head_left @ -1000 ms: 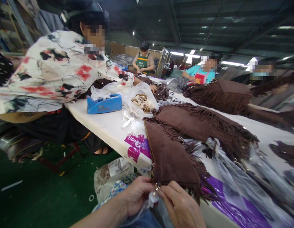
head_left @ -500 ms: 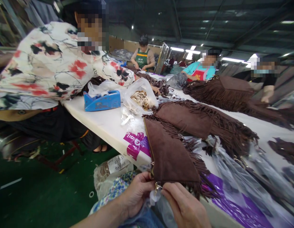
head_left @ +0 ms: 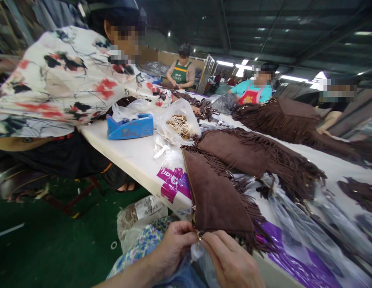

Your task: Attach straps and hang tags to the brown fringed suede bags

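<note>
Head view: a co-worker's floral shirt (head_left: 68,86) leans over the white table (head_left: 134,156). Blue tape dispenser (head_left: 130,129) at the table edge; dark marks on its side, not legible. Below the table, a wrapped packet (head_left: 125,224) with a white label (head_left: 148,207); handwriting, too blurred to read surely. Purple print (head_left: 175,186) on the table edge, tilted letters, apparently "kari". Clear bag of pale strings (head_left: 179,126) behind. Farther back, a green apron (head_left: 180,76), lettering too small. Left hand (head_left: 180,245) closed, fingertips pinching the lower corner of the brown bag (head_left: 218,196), which lies zipped-edge left at the table's near edge. Metal ring (head_left: 199,236) at that corner, pinched in the right hand's (head_left: 232,256) closed fingertips. Rightward, a red apron (head_left: 250,97), yellow characters unreadable; purple plastic (head_left: 302,260) nearer.
</note>
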A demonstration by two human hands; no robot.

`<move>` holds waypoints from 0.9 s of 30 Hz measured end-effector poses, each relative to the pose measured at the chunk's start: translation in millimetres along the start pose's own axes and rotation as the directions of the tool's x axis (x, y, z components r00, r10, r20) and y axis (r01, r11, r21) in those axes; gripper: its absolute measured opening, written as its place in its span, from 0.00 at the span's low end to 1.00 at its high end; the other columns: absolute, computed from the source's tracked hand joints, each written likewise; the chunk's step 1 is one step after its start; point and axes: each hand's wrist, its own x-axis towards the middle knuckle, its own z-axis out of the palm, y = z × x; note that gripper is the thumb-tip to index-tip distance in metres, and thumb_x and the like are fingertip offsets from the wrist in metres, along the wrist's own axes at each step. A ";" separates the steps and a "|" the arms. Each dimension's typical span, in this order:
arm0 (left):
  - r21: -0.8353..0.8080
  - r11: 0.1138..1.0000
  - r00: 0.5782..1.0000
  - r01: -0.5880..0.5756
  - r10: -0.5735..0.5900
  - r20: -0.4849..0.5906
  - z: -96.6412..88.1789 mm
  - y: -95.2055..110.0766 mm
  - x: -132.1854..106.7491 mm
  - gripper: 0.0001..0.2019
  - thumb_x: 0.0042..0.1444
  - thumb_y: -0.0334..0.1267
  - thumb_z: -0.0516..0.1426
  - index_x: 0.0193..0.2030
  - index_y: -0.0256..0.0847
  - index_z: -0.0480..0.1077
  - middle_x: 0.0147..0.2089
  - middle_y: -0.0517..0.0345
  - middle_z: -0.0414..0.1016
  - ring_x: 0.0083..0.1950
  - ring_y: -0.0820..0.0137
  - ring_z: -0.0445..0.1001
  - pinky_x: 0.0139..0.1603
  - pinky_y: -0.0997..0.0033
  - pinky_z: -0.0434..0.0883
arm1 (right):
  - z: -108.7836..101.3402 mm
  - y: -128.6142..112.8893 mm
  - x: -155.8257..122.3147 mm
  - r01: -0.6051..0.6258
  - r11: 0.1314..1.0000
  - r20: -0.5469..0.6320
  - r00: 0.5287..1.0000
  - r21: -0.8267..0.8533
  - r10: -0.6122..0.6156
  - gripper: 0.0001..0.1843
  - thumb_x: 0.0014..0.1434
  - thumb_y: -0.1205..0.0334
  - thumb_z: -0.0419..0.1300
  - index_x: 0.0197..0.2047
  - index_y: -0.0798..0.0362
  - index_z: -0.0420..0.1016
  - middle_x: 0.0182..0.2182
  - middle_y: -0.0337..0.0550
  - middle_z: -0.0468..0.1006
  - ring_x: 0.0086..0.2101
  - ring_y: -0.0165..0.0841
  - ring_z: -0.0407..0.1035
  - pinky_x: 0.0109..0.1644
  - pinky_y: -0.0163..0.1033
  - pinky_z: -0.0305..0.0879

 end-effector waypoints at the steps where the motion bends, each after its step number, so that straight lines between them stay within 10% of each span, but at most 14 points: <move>1: -0.002 1.000 1.000 -0.001 0.001 -0.003 -1.0 -1.2 0.3 0.15 0.30 0.35 0.73 0.26 0.32 0.77 0.25 0.56 0.75 0.27 0.74 0.69 0.33 0.74 0.64 | 0.6 0.0 0.4 -0.005 1.000 0.005 1.000 0.014 0.005 0.18 0.71 0.62 0.42 0.40 0.48 0.72 0.29 0.39 0.75 0.30 0.32 0.73 0.35 0.32 0.67; 13: 0.206 0.962 0.982 -0.178 0.187 -0.024 -3.0 -3.1 2.7 0.15 0.44 0.45 0.67 0.25 0.38 0.67 0.24 0.63 0.64 0.27 0.75 0.61 0.30 0.76 0.59 | -2.1 -0.4 -1.7 -0.131 0.985 -0.014 0.991 0.117 0.133 0.08 0.66 0.58 0.54 0.46 0.48 0.69 0.29 0.35 0.80 0.26 0.30 0.77 0.27 0.28 0.69; 21: 0.599 0.664 0.831 -0.448 0.556 0.006 -11.9 46.4 -14.5 0.12 0.53 0.45 0.59 0.26 0.40 0.65 0.24 0.63 0.63 0.29 0.72 0.61 0.32 0.74 0.60 | -11.1 15.8 -12.3 -0.143 0.972 -0.053 0.987 0.185 0.155 0.10 0.61 0.59 0.60 0.46 0.44 0.71 0.31 0.33 0.81 0.29 0.32 0.77 0.32 0.32 0.73; 27: 0.653 0.523 0.805 -0.548 0.543 0.240 16.2 72.6 -21.3 0.11 0.57 0.41 0.55 0.27 0.39 0.65 0.26 0.62 0.63 0.29 0.72 0.62 0.33 0.75 0.61 | -14.9 0.0 19.9 -0.093 0.908 -0.173 0.969 0.408 0.177 0.09 0.65 0.64 0.55 0.47 0.47 0.72 0.36 0.37 0.81 0.35 0.29 0.77 0.40 0.27 0.72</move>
